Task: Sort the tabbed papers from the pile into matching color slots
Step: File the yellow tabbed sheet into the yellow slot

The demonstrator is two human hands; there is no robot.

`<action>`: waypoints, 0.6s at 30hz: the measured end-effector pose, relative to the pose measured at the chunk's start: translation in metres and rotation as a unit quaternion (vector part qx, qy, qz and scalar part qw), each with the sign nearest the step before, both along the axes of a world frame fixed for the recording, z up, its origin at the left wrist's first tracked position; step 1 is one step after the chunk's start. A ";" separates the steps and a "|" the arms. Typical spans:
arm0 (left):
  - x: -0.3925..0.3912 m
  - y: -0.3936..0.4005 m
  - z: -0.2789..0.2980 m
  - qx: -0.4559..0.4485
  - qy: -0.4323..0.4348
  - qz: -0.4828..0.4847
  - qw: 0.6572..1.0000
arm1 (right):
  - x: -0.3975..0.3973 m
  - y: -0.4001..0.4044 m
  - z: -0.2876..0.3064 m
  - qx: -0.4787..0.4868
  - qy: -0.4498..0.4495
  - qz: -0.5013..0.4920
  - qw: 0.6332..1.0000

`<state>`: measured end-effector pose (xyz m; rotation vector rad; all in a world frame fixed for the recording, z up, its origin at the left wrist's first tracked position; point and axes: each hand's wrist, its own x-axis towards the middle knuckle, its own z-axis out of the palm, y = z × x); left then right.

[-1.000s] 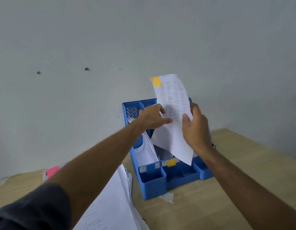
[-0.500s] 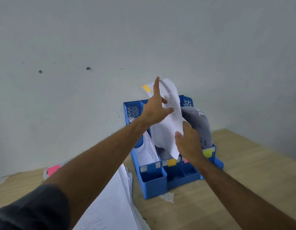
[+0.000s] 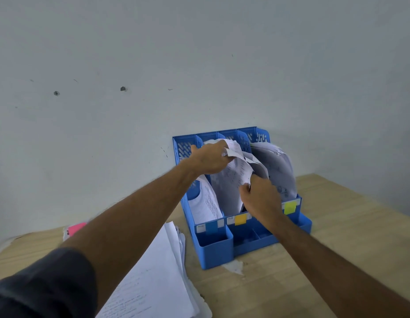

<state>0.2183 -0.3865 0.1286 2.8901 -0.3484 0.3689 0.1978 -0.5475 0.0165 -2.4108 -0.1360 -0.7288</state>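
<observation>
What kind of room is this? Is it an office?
Probably an office or study corner. A blue file organizer with colored labels stands on a wooden desk against a plain wall, and a pile of printed papers lies beside it.

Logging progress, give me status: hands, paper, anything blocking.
Left hand grips paper top; right hand pinches its lower edge. Paper bent into orange-tab slot of organizer. Nothing blocking.
</observation>
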 end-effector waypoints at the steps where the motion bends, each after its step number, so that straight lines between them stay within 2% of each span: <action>1: 0.000 0.000 -0.002 0.005 0.006 0.004 1.000 | 0.001 -0.001 -0.001 -0.008 0.013 -0.007 1.000; 3: 0.000 -0.001 -0.006 0.011 -0.024 0.011 1.000 | 0.002 -0.003 0.001 -0.018 0.020 -0.010 1.000; 7: -0.001 -0.004 -0.004 0.042 -0.131 0.025 0.990 | 0.000 -0.003 0.008 -0.014 -0.027 -0.017 0.999; 9: 0.003 -0.004 -0.005 0.089 -0.096 0.055 0.990 | -0.001 -0.003 0.012 -0.035 -0.023 -0.027 0.999; 11: 0.009 -0.001 -0.007 0.138 -0.046 0.078 0.986 | -0.003 -0.003 0.013 -0.113 0.028 -0.030 0.993; 13: 0.013 0.002 -0.009 0.149 -0.015 0.084 0.985 | -0.005 -0.004 0.014 -0.171 0.051 -0.029 0.984; 18: 0.007 0.006 -0.006 0.137 -0.012 0.069 0.988 | -0.004 -0.003 0.012 -0.106 0.032 -0.038 0.993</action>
